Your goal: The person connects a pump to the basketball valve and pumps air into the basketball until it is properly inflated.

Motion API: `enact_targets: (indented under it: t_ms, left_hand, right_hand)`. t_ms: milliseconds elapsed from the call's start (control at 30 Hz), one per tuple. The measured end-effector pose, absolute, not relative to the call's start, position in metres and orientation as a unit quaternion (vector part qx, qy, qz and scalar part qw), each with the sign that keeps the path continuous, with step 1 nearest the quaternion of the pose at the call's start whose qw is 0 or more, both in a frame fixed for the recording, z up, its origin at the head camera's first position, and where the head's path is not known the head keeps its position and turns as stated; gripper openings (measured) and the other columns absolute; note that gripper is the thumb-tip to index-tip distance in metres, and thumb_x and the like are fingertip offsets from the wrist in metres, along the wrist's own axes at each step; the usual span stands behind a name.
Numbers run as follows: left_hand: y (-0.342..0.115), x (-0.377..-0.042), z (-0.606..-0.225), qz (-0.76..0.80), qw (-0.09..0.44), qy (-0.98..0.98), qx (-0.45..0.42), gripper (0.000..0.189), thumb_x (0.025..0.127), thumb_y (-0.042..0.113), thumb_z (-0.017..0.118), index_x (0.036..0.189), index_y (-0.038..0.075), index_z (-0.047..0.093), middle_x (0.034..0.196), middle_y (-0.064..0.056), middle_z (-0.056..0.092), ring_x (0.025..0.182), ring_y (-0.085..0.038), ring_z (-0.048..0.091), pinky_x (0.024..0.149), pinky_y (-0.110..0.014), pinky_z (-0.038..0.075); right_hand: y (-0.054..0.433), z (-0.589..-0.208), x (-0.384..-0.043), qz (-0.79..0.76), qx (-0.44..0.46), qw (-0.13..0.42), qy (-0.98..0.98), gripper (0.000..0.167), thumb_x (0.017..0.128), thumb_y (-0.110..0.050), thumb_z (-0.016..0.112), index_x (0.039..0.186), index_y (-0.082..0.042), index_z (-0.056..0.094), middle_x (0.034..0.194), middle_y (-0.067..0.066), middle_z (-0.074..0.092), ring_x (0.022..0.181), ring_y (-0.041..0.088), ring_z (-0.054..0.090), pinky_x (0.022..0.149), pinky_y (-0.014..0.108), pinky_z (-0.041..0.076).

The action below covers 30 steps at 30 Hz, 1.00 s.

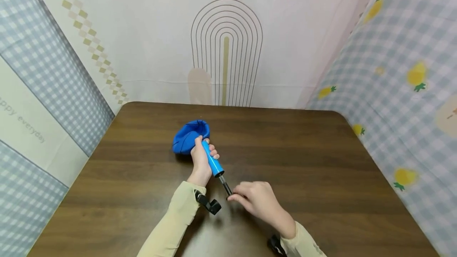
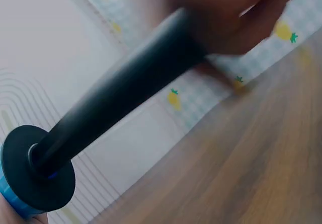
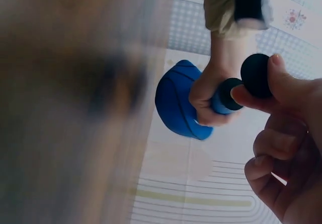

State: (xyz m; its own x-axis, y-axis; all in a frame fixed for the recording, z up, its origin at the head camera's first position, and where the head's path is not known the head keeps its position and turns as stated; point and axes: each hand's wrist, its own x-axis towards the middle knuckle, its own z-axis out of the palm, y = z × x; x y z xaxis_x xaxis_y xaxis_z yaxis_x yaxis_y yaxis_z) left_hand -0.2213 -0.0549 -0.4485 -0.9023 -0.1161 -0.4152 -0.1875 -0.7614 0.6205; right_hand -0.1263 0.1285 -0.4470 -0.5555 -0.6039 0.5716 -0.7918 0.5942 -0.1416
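Note:
My left hand (image 1: pixel 200 163) grips the blue barrel of a small hand pump (image 1: pixel 213 162). At the barrel's far end sits a soft, caved-in blue ball (image 1: pixel 185 137) with black seam lines, close against the left hand's fingers. How pump and ball meet is hidden there. A black plunger rod (image 2: pixel 115 90) is drawn out of the barrel's black end cap (image 2: pixel 39 166), slanting toward my right hand (image 1: pixel 258 201). In the right wrist view, the right thumb and forefinger pinch the rod's round black end knob (image 3: pixel 255 75), while the other fingers curl loosely beneath.
Both hands work over a brown wood-grain table (image 1: pixel 292 150). A pale printed cloth (image 1: pixel 153 43) hangs behind its far edge, and blue checked cloth with pineapples (image 1: pixel 403 130) hangs at the right. Black camera straps (image 1: pixel 207 202) sit at the wrists.

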Motion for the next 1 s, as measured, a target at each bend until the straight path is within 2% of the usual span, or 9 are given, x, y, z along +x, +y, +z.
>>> enact_targets:
  t_ms: [133,267,433,700,833,1000]
  left_hand:
    - [-0.062,-0.222,-0.454,0.909,0.013,0.340,-0.239,0.033,0.100,0.040,0.041,0.082,0.013,0.041,0.057,0.004,0.037,0.043,-0.008,0.033,0.042,-0.018,0.033]
    - [-0.064,-0.223,-0.455,0.910,0.018,0.340,-0.237,0.032,0.101,0.040,0.041,0.082,0.014,0.041,0.057,0.003,0.037,0.043,-0.007,0.033,0.042,-0.018,0.033]
    - [-0.060,-0.222,-0.454,0.911,0.018,0.332,-0.245,0.032,0.101,0.039,0.042,0.081,0.014,0.042,0.057,0.004,0.037,0.044,-0.007,0.033,0.042,-0.017,0.033]
    - [-0.050,-0.215,-0.457,0.917,0.021,0.323,-0.235,0.032,0.101,0.039,0.040,0.081,0.014,0.041,0.057,0.004,0.037,0.043,-0.006,0.033,0.042,-0.018,0.032]
    - [-0.051,-0.216,-0.455,0.916,0.018,0.329,-0.231,0.033,0.101,0.040,0.040,0.080,0.014,0.042,0.057,0.005,0.038,0.043,-0.006,0.033,0.042,-0.017,0.032]
    - [-0.055,-0.221,-0.451,0.921,0.019,0.319,-0.224,0.034,0.101,0.039,0.041,0.077,0.015,0.042,0.055,0.005,0.038,0.042,-0.006,0.033,0.041,-0.018,0.032]
  right_hand:
    - [0.138,-0.448,-0.107,0.210,0.437,0.234,-0.843,0.020,0.081,-0.040,0.072,0.069,-0.028,0.060,0.058,-0.019,0.046,0.050,-0.010,0.032,0.050,0.005,0.024]
    - [0.141,-0.446,-0.102,0.213,0.452,0.234,-0.834,0.021,0.081,-0.040,0.071,0.068,-0.029,0.058,0.057,-0.018,0.042,0.049,-0.010,0.029,0.051,0.004,0.020]
    - [0.135,-0.445,-0.118,0.206,0.442,0.243,-0.838,0.026,0.082,-0.043,0.069,0.065,-0.028,0.057,0.056,-0.017,0.040,0.047,-0.009,0.029,0.048,0.006,0.021]
    - [0.118,-0.455,-0.154,0.194,0.414,0.227,-0.860,0.019,0.077,-0.039,0.075,0.069,-0.026,0.064,0.057,-0.014,0.046,0.046,-0.005,0.037,0.045,0.007,0.021]
    - [0.114,-0.457,-0.156,0.202,0.405,0.239,-0.859,0.022,0.077,-0.038,0.075,0.068,-0.025,0.061,0.058,-0.014,0.047,0.047,-0.005,0.038,0.046,0.008,0.023]
    - [0.114,-0.459,-0.149,0.230,0.406,0.269,-0.843,0.020,0.084,-0.037,0.070,0.072,-0.023,0.061,0.060,-0.013,0.048,0.049,-0.005,0.037,0.047,0.007,0.025]
